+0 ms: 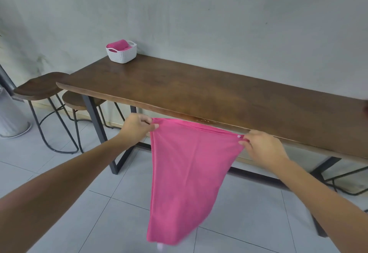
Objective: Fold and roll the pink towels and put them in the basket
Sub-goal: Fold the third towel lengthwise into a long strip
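Head view: hands (137, 126) (262, 147) on towel (189, 173) corners, mid-air

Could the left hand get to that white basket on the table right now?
Probably not yet: the left hand is pinching the towel, and the basket sits at the table's far corner, though nothing blocks the way.

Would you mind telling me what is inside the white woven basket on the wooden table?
The white woven basket holds rolled pink towels showing above its rim. Its walls hide anything lower down, so their exact number cannot be told.
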`<state>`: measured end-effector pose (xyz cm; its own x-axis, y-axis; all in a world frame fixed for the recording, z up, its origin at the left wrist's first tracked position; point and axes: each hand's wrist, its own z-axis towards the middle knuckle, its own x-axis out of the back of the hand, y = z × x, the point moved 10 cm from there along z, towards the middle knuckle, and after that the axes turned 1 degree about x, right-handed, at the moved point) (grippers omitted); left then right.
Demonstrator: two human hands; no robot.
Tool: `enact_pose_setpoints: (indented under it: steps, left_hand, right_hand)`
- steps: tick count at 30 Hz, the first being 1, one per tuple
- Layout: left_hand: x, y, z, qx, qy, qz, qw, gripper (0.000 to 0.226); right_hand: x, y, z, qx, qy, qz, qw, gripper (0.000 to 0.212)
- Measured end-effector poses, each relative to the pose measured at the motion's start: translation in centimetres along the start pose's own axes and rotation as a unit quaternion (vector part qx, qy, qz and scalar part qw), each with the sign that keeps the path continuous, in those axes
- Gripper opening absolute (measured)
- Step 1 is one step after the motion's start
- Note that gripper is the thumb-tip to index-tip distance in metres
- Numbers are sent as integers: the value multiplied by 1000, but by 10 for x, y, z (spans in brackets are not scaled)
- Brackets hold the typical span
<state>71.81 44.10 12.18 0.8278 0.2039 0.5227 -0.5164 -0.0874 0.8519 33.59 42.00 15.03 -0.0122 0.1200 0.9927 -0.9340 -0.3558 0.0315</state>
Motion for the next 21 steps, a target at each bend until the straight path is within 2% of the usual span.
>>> enact_pose_setpoints:
  steps: [3,7,11,13,16,21]
  left_hand:
    - [-9,14,-5,-8,-14,-6,1000,22]
    - [-24,15,-12,-1,-47,-16,999,32]
    - [-29,18,-13,-2,-58,-30,998,31]
    - [-30,20,-13,-9,-73,-46,996,32]
    - [-29,20,-13,-22,-83,-47,995,36]
    - [-20,7,5,-30,-49,-20,998,29]
  right_hand:
    - [9,6,-7,-15,-2,-47,999,33]
    - [10,18,-18,-27,-1,-51,998,34]
    - [27,14,-29,26,113,-18,993,30]
    - [28,13,-32,33,135,-1,990,28]
    - [22,11,-29,42,131,0,990,29]
    - [16,13,-19,17,118,-6,993,38]
